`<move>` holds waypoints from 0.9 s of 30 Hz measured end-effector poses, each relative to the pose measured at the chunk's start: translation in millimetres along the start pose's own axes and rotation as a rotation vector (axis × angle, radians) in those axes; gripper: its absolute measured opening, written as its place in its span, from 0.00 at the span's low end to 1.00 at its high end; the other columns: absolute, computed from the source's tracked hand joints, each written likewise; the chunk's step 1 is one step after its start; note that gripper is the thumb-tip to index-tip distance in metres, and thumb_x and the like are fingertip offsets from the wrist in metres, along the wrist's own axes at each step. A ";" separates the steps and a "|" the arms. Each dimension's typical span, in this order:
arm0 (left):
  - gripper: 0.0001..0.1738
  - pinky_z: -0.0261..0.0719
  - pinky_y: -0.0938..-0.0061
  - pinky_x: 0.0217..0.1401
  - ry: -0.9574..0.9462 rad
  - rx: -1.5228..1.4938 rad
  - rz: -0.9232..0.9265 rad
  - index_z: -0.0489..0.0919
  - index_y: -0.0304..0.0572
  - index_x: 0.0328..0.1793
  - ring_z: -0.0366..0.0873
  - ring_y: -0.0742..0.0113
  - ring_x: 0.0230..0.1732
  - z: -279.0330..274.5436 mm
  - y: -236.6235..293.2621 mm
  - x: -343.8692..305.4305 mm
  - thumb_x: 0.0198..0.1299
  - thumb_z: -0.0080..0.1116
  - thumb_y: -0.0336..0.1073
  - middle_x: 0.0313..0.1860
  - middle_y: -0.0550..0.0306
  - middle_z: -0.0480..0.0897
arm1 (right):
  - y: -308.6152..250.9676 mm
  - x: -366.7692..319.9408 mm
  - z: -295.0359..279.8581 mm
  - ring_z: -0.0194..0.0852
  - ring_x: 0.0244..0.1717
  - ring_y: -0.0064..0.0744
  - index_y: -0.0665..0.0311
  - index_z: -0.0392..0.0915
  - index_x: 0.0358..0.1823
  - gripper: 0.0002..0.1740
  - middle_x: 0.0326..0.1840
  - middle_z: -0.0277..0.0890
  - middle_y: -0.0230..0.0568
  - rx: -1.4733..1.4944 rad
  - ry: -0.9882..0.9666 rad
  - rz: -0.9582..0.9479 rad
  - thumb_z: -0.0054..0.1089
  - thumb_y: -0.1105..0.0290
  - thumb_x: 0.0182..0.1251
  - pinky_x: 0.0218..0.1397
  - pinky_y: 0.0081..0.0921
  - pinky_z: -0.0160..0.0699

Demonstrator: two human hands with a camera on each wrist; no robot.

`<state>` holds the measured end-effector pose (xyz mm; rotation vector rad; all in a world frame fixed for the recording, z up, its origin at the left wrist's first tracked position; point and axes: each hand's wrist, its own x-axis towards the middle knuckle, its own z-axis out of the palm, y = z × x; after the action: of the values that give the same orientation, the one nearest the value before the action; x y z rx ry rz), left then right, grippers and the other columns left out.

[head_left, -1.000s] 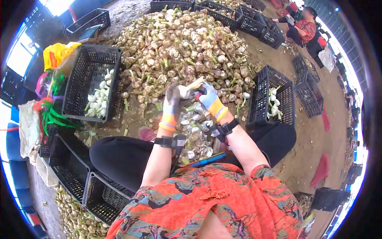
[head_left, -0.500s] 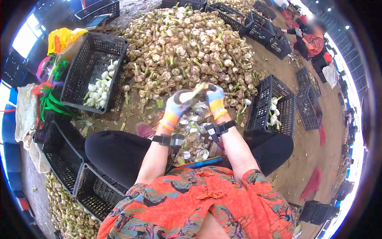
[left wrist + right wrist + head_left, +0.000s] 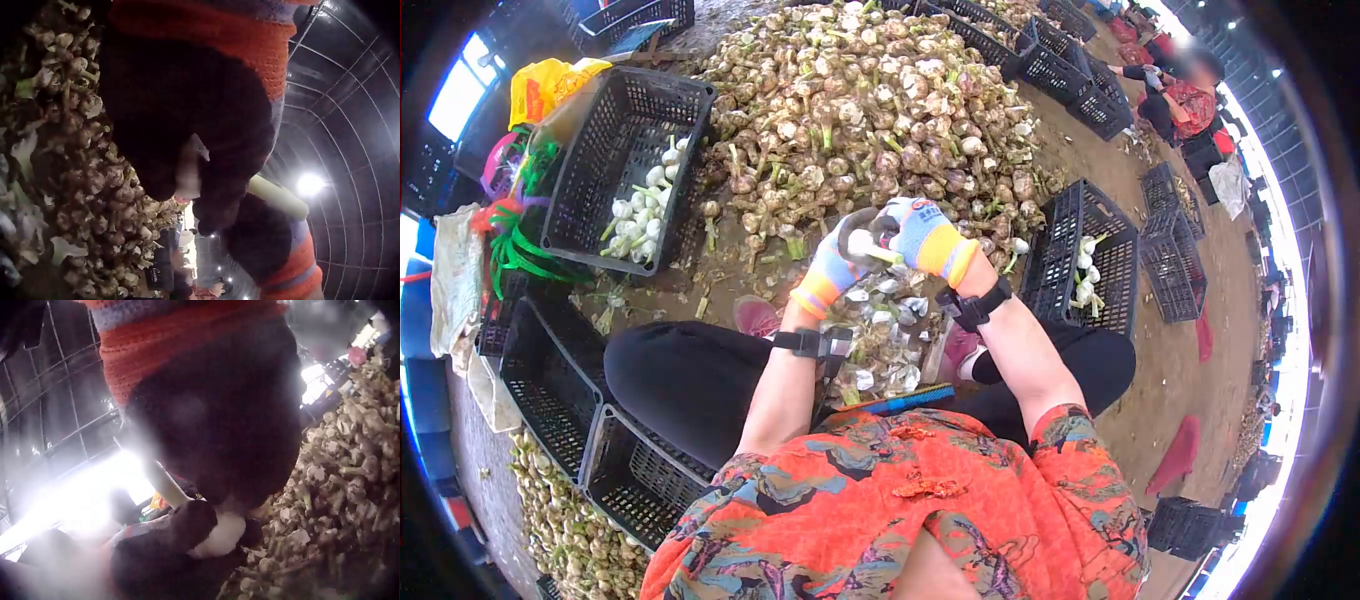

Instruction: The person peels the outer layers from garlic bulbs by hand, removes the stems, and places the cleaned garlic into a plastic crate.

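A peeled white garlic bulb (image 3: 862,243) with a pale green stem (image 3: 888,256) is between my two gloved hands, in front of the garlic heap. My left hand (image 3: 838,264) grips the bulb from the left, its dark-coated fingers curled round it. From the other side my right hand (image 3: 925,236) bends its fingers over the top of the bulb. In the right wrist view, white garlic (image 3: 222,537) shows between dark fingertips, with the stem slanting up to the left. The palms hide much of the bulb in both wrist views.
A big heap of unpeeled garlic (image 3: 870,110) lies ahead. Black crates holding white bulbs stand at left (image 3: 565,215) and right (image 3: 1122,270). Peel scraps (image 3: 890,330) cover the ground between my legs, near a blue brush (image 3: 900,402). Another person (image 3: 1190,105) sits far right.
The garlic has turned: its stem pointed up and right before and now points down and right. My right hand has come over the bulb, close against my left.
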<state>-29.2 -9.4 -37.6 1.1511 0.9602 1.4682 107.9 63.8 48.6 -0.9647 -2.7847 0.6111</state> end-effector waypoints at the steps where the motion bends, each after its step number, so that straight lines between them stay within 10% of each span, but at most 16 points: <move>1: 0.36 0.72 0.76 0.52 -0.010 0.142 0.026 0.64 0.36 0.59 0.72 0.70 0.49 1.0 3.2 -0.7 0.40 0.67 0.26 0.50 0.55 0.74 | -3.1 1.2 0.1 0.74 0.38 0.43 0.64 0.78 0.34 0.10 0.36 0.75 0.47 -0.001 0.000 -0.001 0.56 0.70 0.48 0.42 0.31 0.72; 5: 0.35 0.71 0.77 0.52 0.146 -0.119 0.094 0.65 0.36 0.59 0.72 0.70 0.48 6.0 0.2 2.5 0.42 0.66 0.27 0.51 0.56 0.73 | 4.8 0.0 10.4 0.72 0.37 0.49 0.66 0.74 0.34 0.11 0.35 0.74 0.50 -0.038 0.161 -0.026 0.54 0.69 0.49 0.40 0.36 0.71; 6: 0.33 0.71 0.76 0.54 0.291 0.268 0.182 0.65 0.36 0.60 0.73 0.68 0.48 2.4 7.7 5.7 0.44 0.64 0.26 0.52 0.54 0.73 | 6.9 1.3 10.8 0.72 0.38 0.49 0.67 0.73 0.35 0.11 0.35 0.74 0.51 0.151 0.144 0.100 0.54 0.70 0.49 0.41 0.36 0.70; 7: 0.28 0.71 0.75 0.54 0.334 -0.324 -0.057 0.67 0.33 0.58 0.74 0.67 0.48 4.0 13.6 1.8 0.48 0.61 0.25 0.51 0.52 0.74 | 9.4 3.6 12.6 0.71 0.39 0.49 0.68 0.73 0.36 0.12 0.36 0.73 0.52 0.340 0.122 0.224 0.54 0.70 0.49 0.42 0.36 0.70; 9: 0.22 0.73 0.75 0.53 0.301 -0.557 -0.003 0.70 0.31 0.55 0.74 0.68 0.47 -13.5 -6.3 8.4 0.52 0.58 0.26 0.49 0.50 0.76 | 13.0 3.7 34.0 0.72 0.39 0.48 0.68 0.73 0.35 0.12 0.36 0.74 0.52 0.470 0.199 0.246 0.54 0.70 0.48 0.41 0.35 0.70; 16: 0.20 0.73 0.74 0.51 0.334 -0.347 0.004 0.72 0.30 0.53 0.75 0.66 0.47 -7.0 15.2 -1.3 0.53 0.57 0.26 0.49 0.50 0.77 | 51.1 23.9 60.0 0.74 0.34 0.48 0.70 0.75 0.33 0.13 0.30 0.76 0.52 0.256 0.554 0.580 0.56 0.69 0.48 0.40 0.34 0.72; 19: 0.22 0.73 0.73 0.52 0.243 -0.311 0.062 0.70 0.31 0.55 0.75 0.65 0.49 -13.1 9.3 -0.4 0.51 0.58 0.26 0.50 0.50 0.76 | 37.1 18.4 49.3 0.74 0.36 0.49 0.71 0.75 0.35 0.14 0.33 0.76 0.54 0.600 0.545 0.640 0.56 0.69 0.48 0.41 0.33 0.72; 25: 0.22 0.73 0.71 0.52 0.276 -0.472 -0.033 0.69 0.34 0.55 0.75 0.62 0.48 -19.4 -5.0 -0.2 0.51 0.55 0.24 0.50 0.50 0.76 | 78.3 13.6 112.2 0.72 0.45 0.52 0.70 0.75 0.40 0.22 0.40 0.74 0.60 0.196 0.459 0.797 0.56 0.60 0.47 0.47 0.35 0.71; 27: 0.20 0.74 0.71 0.51 0.328 -0.638 0.033 0.68 0.36 0.55 0.75 0.60 0.49 -24.6 -7.0 -2.7 0.54 0.50 0.24 0.48 0.51 0.76 | 116.9 6.4 145.2 0.71 0.48 0.51 0.68 0.75 0.43 0.23 0.43 0.74 0.59 0.153 0.103 0.863 0.55 0.59 0.48 0.51 0.35 0.69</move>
<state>-51.4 -10.9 -50.5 0.4725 0.6046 1.8435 132.3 102.9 -132.2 -2.0771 -2.0872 0.8036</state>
